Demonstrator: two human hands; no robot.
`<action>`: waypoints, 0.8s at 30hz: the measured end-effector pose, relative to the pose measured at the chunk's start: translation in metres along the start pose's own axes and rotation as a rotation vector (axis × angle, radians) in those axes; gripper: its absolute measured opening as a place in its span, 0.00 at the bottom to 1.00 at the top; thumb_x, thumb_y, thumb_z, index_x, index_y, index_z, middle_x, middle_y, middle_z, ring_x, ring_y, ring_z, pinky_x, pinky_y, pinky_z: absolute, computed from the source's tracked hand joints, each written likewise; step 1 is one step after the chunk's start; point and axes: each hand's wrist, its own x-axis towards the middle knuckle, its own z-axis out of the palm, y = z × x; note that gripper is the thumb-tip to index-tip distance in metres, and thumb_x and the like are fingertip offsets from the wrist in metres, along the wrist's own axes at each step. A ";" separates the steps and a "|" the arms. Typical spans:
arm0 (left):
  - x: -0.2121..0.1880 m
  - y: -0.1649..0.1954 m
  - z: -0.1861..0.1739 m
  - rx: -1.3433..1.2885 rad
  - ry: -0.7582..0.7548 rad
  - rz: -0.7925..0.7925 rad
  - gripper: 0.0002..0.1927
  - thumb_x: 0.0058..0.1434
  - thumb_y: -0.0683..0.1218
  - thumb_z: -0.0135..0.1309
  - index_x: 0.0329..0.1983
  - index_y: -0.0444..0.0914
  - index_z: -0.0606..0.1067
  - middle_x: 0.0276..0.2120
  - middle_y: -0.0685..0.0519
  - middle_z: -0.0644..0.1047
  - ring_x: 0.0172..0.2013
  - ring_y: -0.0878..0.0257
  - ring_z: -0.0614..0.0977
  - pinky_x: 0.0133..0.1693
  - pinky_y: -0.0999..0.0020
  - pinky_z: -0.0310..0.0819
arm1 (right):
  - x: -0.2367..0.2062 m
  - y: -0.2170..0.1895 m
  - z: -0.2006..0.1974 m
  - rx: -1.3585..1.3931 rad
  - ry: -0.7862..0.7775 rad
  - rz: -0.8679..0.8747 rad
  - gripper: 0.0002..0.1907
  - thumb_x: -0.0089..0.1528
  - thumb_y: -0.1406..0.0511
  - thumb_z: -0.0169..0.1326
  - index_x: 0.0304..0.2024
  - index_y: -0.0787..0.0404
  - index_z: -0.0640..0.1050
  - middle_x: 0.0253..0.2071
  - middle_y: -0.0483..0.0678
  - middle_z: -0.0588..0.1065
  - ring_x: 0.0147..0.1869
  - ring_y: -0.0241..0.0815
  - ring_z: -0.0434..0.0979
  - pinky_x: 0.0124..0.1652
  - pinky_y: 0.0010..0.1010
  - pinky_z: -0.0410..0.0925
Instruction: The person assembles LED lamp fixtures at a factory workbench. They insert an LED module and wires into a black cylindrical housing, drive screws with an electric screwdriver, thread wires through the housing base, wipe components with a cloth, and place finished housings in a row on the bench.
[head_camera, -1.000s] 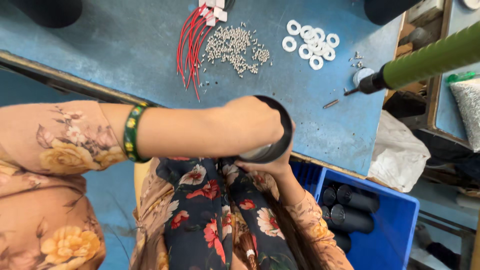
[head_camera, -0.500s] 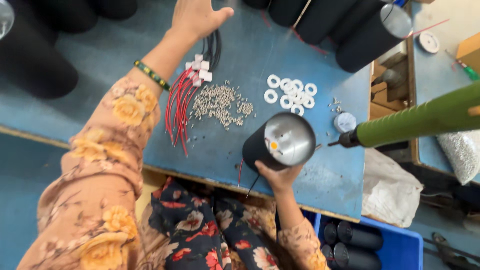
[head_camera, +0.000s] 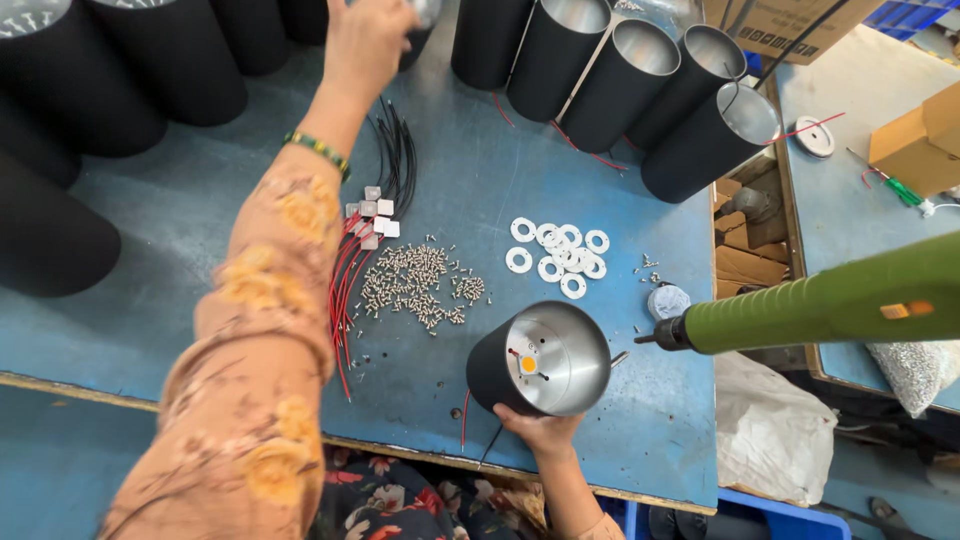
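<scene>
- While my right hand (head_camera: 540, 432) holds the black can light (head_camera: 540, 360) from below at the near edge of the blue table (head_camera: 150, 300), its shiny open end faces up at me.
- Fingers wrap its bottom rim, closed snug on it.
- It looks like thin metal, stiff and smooth, so I think it could slip; the outside wall is the best place to grip.
- Inside sits a small yellow chip, which looks easy to break.
- My left hand (head_camera: 362, 40) reaches far up to the row of black tubes (head_camera: 600, 65); I cannot tell if it grips one.
- Small screws (head_camera: 415, 285), white rings (head_camera: 558, 255) and red wires (head_camera: 345, 300) lie between.
- Just right of the can light hangs a green screwdriver (head_camera: 830, 300).
</scene>
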 end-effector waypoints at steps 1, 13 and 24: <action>-0.014 0.003 -0.004 -0.053 0.046 0.086 0.06 0.58 0.41 0.59 0.36 0.47 0.78 0.37 0.61 0.77 0.44 0.64 0.80 0.57 0.50 0.57 | -0.001 0.001 -0.001 -0.019 0.000 -0.025 0.51 0.44 0.57 0.78 0.62 0.71 0.68 0.57 0.53 0.74 0.59 0.44 0.77 0.58 0.36 0.73; -0.077 0.032 -0.112 0.036 0.093 0.256 0.09 0.64 0.41 0.57 0.40 0.52 0.78 0.33 0.66 0.71 0.43 0.72 0.75 0.63 0.61 0.50 | 0.011 -0.013 -0.002 -0.173 0.007 -0.089 0.54 0.47 0.52 0.75 0.65 0.71 0.65 0.60 0.55 0.72 0.61 0.46 0.75 0.62 0.37 0.69; -0.086 0.093 -0.293 -0.143 0.065 0.501 0.07 0.70 0.44 0.59 0.47 0.52 0.80 0.39 0.68 0.74 0.44 0.73 0.77 0.62 0.61 0.48 | 0.017 -0.027 0.003 -0.154 0.033 -0.044 0.53 0.47 0.52 0.76 0.64 0.70 0.65 0.59 0.53 0.71 0.62 0.46 0.74 0.63 0.37 0.68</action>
